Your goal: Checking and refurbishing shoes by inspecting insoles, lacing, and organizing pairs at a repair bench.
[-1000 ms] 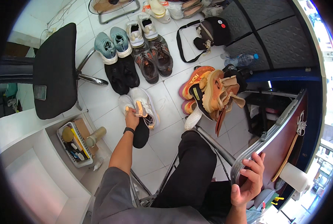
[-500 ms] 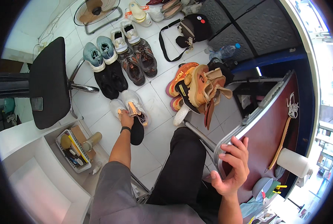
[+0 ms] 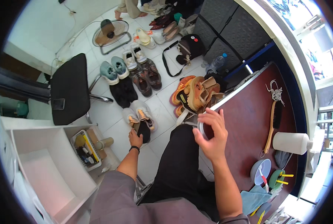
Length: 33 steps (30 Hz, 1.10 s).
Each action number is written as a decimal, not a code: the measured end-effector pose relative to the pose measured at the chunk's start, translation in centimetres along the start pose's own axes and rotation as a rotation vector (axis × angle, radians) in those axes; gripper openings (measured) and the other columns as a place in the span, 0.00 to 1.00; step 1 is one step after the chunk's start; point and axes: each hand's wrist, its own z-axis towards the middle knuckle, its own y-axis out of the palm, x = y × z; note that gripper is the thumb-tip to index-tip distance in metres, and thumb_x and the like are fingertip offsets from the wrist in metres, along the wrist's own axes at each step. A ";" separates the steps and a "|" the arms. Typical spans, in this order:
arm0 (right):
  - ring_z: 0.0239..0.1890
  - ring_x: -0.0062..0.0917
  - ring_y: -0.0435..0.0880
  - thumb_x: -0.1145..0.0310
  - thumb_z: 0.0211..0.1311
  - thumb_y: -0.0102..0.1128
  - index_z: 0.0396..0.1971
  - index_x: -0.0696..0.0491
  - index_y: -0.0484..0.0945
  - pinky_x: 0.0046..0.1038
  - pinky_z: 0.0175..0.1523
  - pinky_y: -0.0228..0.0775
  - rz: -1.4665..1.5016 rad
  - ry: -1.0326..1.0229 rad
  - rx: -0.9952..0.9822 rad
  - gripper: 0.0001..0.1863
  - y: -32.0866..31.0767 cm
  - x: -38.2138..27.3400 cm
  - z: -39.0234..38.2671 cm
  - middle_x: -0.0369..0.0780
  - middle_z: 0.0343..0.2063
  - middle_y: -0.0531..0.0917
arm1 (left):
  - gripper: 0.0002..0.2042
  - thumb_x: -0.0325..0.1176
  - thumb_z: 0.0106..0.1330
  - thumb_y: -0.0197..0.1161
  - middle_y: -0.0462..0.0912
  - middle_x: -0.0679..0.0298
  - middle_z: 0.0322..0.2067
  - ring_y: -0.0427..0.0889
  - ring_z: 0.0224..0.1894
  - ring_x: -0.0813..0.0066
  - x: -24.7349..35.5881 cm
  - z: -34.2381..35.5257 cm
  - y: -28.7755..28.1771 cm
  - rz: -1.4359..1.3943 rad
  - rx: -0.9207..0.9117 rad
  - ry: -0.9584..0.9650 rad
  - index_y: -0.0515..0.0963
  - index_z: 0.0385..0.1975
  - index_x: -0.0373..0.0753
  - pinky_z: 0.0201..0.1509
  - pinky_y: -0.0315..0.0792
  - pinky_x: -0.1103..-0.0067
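Note:
A pair of whitish-grey shoes [image 3: 147,111] with orange linings stands on the floor. A dark, rounded piece [image 3: 144,131] lies against their near end; its kind is unclear. My left hand [image 3: 136,139] reaches down beside this piece, with its fingers stretched toward it and nothing visible in them. Whether the fingertips touch it cannot be made out. My right hand [image 3: 214,136] is raised at the left corner of the dark red table [image 3: 241,130], thumb and curved fingers apart, holding nothing.
More shoes [image 3: 114,70] stand in rows beyond, and a pile of tan and orange shoes [image 3: 198,93] sits left of the table. The table carries a brush [image 3: 274,123], a white bottle [image 3: 291,143] and a bowl [image 3: 260,171]. A chair [image 3: 71,89] and open shelving [image 3: 50,168] stand left.
My left hand has come away from the shoe's opening to beside the dark piece. The view has shifted, showing more of the tabletop. My right hand stays by the table corner.

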 end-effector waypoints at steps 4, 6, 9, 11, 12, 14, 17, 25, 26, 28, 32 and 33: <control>0.54 0.36 0.77 0.70 0.45 0.70 0.31 0.53 0.79 0.50 0.70 0.45 0.042 -0.050 0.051 0.12 0.1 0.1 -0.6 0.36 0.36 0.83 | 0.32 0.36 0.53 0.68 0.70 0.48 0.52 0.67 0.57 0.47 -0.7 -3.8 -1.2 0.072 -0.035 -0.008 0.63 0.58 0.38 0.60 0.65 0.59; 0.54 0.36 0.77 0.70 0.46 0.69 0.31 0.53 0.78 0.49 0.70 0.46 0.023 -0.031 0.065 0.11 0.1 0.3 -1.0 0.37 0.35 0.83 | 0.32 0.37 0.53 0.68 0.71 0.48 0.52 0.68 0.57 0.47 -1.3 -5.5 -1.5 0.117 -0.079 -0.004 0.63 0.58 0.38 0.60 0.65 0.59; 0.52 0.37 0.78 0.70 0.47 0.68 0.30 0.52 0.78 0.49 0.69 0.50 0.043 -0.081 0.091 0.10 0.1 0.5 -1.2 0.38 0.33 0.82 | 0.32 0.40 0.53 0.69 0.72 0.48 0.51 0.69 0.57 0.48 -2.6 -8.5 -1.6 0.176 -0.208 0.063 0.63 0.58 0.40 0.60 0.66 0.59; 0.47 0.38 0.78 0.71 0.47 0.68 0.28 0.52 0.77 0.49 0.67 0.52 0.077 -0.096 0.103 0.09 -0.1 0.3 -1.1 0.40 0.32 0.80 | 0.33 0.42 0.53 0.69 0.74 0.47 0.50 0.71 0.56 0.48 -3.3 -9.4 -1.3 0.215 -0.322 0.090 0.63 0.58 0.41 0.58 0.68 0.59; 0.44 0.38 0.77 0.72 0.47 0.67 0.27 0.52 0.76 0.49 0.66 0.54 0.097 -0.143 0.155 0.08 -0.1 -0.1 -1.2 0.40 0.31 0.79 | 0.33 0.44 0.54 0.69 0.74 0.47 0.50 0.72 0.55 0.48 -3.5 -9.6 -1.1 0.317 -0.416 0.116 0.63 0.58 0.41 0.58 0.69 0.59; 0.41 0.40 0.76 0.73 0.44 0.68 0.28 0.53 0.75 0.46 0.63 0.58 0.124 -0.190 0.125 0.10 -0.7 -1.1 -1.8 0.41 0.29 0.78 | 0.31 0.47 0.55 0.67 0.75 0.48 0.52 0.74 0.56 0.48 -3.5 -9.2 -0.7 0.449 -0.634 0.207 0.66 0.57 0.41 0.58 0.70 0.59; 0.41 0.38 0.77 0.78 0.43 0.65 0.28 0.54 0.77 0.39 0.55 0.65 0.084 -0.323 0.119 0.10 -1.5 -4.0 -5.7 0.42 0.33 0.80 | 0.27 0.49 0.57 0.65 0.79 0.48 0.50 0.77 0.54 0.50 -2.4 -8.1 -0.7 0.281 -0.724 0.316 0.72 0.53 0.40 0.58 0.70 0.63; 0.28 0.30 0.80 0.65 0.57 0.68 0.23 0.55 0.79 0.30 0.32 0.71 0.454 0.116 -0.154 0.10 -3.2 -6.8 -23.4 0.40 0.26 0.81 | 0.11 0.38 0.64 0.58 0.84 0.51 0.36 0.83 0.41 0.54 8.1 -9.3 -5.4 0.103 -0.241 0.427 0.82 0.35 0.37 0.46 0.75 0.66; 0.31 0.30 0.82 0.65 0.57 0.68 0.27 0.54 0.81 0.30 0.35 0.72 0.491 0.234 -0.187 0.09 -3.5 -6.5 -24.9 0.41 0.28 0.82 | 0.11 0.38 0.64 0.58 0.84 0.51 0.36 0.83 0.41 0.54 10.0 -9.7 -6.1 0.139 -0.222 0.419 0.82 0.35 0.37 0.46 0.75 0.66; 0.34 0.31 0.82 0.59 0.59 0.65 0.29 0.55 0.81 0.32 0.41 0.73 0.566 0.260 -0.089 0.13 -4.3 -6.3 -27.6 0.42 0.30 0.83 | 0.10 0.35 0.63 0.61 0.84 0.54 0.27 0.84 0.35 0.59 13.5 -10.8 -7.8 -0.109 -0.179 0.618 0.81 0.34 0.34 0.42 0.76 0.69; 0.25 0.28 0.82 0.60 0.61 0.63 0.25 0.56 0.82 0.29 0.33 0.74 0.395 0.230 0.126 0.14 -6.8 -5.9 -29.6 0.42 0.23 0.83 | 0.10 0.33 0.63 0.64 0.79 0.59 0.17 0.81 0.20 0.72 19.8 -13.5 -11.1 -0.249 -0.247 0.619 0.77 0.25 0.31 0.26 0.72 0.75; 0.25 0.28 0.82 0.60 0.61 0.63 0.25 0.56 0.82 0.29 0.33 0.74 0.392 0.215 0.134 0.14 -7.6 -5.7 -29.8 0.42 0.23 0.83 | 0.13 0.35 0.65 0.62 0.79 0.61 0.17 0.80 0.19 0.75 21.3 -13.8 -11.7 -0.131 -0.161 0.664 0.76 0.23 0.32 0.23 0.70 0.77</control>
